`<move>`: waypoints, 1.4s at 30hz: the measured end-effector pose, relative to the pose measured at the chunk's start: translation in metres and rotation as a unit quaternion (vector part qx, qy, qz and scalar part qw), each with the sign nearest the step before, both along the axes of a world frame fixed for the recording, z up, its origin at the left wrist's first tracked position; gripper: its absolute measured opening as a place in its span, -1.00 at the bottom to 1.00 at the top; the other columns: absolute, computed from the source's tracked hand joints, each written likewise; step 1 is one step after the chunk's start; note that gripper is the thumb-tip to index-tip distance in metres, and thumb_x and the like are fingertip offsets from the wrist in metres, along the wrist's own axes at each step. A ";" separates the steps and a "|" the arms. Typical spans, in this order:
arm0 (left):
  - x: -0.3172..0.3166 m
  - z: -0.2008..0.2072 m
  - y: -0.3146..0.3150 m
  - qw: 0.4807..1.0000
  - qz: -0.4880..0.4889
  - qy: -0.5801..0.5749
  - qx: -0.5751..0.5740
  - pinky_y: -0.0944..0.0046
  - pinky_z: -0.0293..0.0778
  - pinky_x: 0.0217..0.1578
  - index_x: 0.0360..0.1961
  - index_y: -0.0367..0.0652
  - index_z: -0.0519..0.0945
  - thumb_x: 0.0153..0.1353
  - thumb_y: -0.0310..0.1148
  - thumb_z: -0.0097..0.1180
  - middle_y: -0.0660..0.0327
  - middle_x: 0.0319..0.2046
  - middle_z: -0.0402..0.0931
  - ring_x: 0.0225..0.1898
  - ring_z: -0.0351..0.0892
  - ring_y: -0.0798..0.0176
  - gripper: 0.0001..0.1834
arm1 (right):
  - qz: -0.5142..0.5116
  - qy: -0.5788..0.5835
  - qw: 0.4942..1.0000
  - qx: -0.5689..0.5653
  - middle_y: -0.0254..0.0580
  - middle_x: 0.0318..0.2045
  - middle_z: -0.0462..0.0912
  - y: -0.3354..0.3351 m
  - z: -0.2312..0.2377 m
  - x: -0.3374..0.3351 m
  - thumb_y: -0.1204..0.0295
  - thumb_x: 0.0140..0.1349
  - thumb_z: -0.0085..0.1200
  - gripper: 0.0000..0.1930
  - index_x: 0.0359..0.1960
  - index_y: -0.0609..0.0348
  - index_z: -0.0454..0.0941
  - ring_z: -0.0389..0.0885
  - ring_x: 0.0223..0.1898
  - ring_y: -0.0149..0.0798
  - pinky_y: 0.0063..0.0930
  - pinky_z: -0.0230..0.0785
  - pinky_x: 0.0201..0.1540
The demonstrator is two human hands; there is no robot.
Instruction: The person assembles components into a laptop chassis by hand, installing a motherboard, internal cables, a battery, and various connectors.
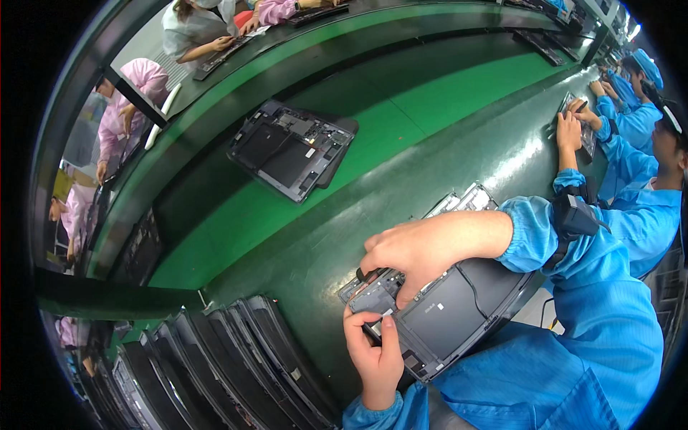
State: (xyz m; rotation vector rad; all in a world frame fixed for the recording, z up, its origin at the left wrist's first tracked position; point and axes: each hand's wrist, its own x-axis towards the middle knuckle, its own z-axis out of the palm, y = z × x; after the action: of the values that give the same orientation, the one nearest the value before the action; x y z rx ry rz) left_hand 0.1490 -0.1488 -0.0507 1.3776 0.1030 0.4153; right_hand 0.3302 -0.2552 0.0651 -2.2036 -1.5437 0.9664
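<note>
Lower right of centre, the left hand [378,357] pinched the opened laptop [453,312], probably stiff but fragile inside, best held by its edges, while the right hand's [416,246] grip I couldn't tell

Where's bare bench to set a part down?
Bare bench shows between the green strip and the right hand, and between the panel row and the opened device. Crowded: lower left, under that row, and around the left hand.
</note>
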 end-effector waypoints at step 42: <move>0.009 0.006 0.000 0.996 -0.011 0.018 -0.088 0.23 0.26 0.20 0.05 -0.15 0.31 0.23 -0.69 0.08 0.11 0.05 0.36 0.08 0.36 0.26 -0.59 | -0.121 -0.043 0.929 0.347 -0.06 -0.30 0.64 -0.069 -0.030 -0.073 0.59 0.25 0.29 -0.86 -0.17 0.37 0.71 0.64 -0.27 -0.04 -0.22 0.51 -0.21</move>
State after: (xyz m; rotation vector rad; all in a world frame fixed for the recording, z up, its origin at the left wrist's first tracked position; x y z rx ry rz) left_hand 0.1581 -0.1490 -0.0447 1.2124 0.1494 0.3546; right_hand 0.2570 -0.3240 0.0350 -1.8591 -1.3237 0.1901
